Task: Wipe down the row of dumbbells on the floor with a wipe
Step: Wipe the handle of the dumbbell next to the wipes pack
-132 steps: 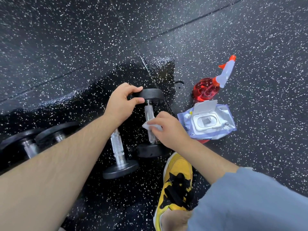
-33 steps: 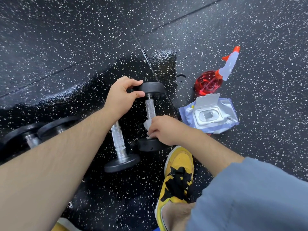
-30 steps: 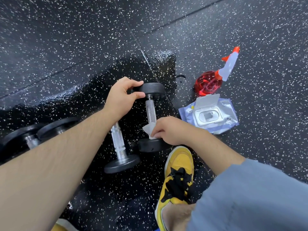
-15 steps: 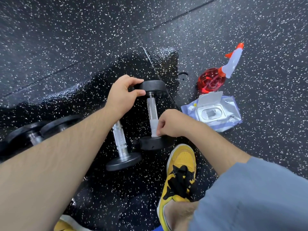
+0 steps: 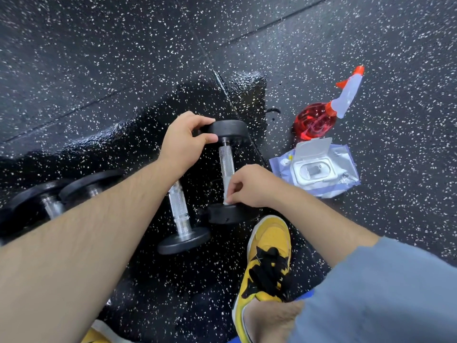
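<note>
A small black dumbbell (image 5: 226,158) with a knurled steel handle lies on the wet speckled floor at centre. My left hand (image 5: 184,141) grips its far head between thumb and fingers. My right hand (image 5: 249,185) holds a white wipe (image 5: 226,194) wrapped round the near end of the handle, just above the near head. Close on its left lies a second dumbbell (image 5: 181,219), partly under my left forearm. Two more dumbbells (image 5: 49,201) sit at the left edge, mostly hidden by that arm.
An open pack of wipes (image 5: 315,169) lies to the right, its lid flipped up. Behind it stands a red spray bottle (image 5: 319,120) with a white nozzle. My yellow and black shoe (image 5: 268,266) is planted just below the near dumbbell head.
My right hand has slid the wipe along the handle, ending at the near head. My left hand has kept its grip on the far head.
</note>
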A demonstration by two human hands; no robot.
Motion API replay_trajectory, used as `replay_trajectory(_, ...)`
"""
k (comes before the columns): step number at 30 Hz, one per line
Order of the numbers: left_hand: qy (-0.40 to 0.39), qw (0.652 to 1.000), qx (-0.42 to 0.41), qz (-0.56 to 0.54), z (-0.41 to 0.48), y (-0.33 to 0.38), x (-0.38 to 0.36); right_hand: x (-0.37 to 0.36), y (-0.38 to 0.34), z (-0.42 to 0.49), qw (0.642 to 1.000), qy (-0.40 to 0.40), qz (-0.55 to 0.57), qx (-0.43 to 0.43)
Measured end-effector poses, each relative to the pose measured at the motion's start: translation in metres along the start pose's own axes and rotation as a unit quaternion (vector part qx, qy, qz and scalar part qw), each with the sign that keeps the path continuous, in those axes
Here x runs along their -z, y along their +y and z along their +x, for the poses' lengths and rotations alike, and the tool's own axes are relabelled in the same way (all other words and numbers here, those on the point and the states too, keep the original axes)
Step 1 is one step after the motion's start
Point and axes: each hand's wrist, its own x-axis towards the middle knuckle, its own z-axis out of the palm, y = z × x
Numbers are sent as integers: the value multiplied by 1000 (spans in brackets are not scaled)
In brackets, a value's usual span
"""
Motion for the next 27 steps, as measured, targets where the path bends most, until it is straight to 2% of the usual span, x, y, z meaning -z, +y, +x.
replay_trajectory(5, -2, 1000, -6, 8, 0, 3, 0, -12, -19, 3, 995, 41, -89, -6)
replay_trajectory(11, -2, 1000, -11, 11, -2, 4, -1, -22, -15, 5, 992, 75, -88, 46)
replay_trajectory(13, 0, 1000, -16, 16, -1, 6, -3, -26, -18, 5, 982, 72, -167, 52)
replay_trajectory(15, 7, 999, -27, 18, -1, 9, -4, -23, -22, 3, 968, 75, -240, 21)
replay_trajectory(19, 11, 999, -28, 34, -2, 13, -5, -11, -29, 7, 963, 24, -265, -30)
replay_trajectory(23, 9, 999, -30, 44, -2, 11, -2, -21, -40, 14, 953, 38, -301, -13)
replay_trajectory(27, 3, 998, -28, 48, -3, 11, 1, -14, -35, 17, 970, -51, -238, -8)
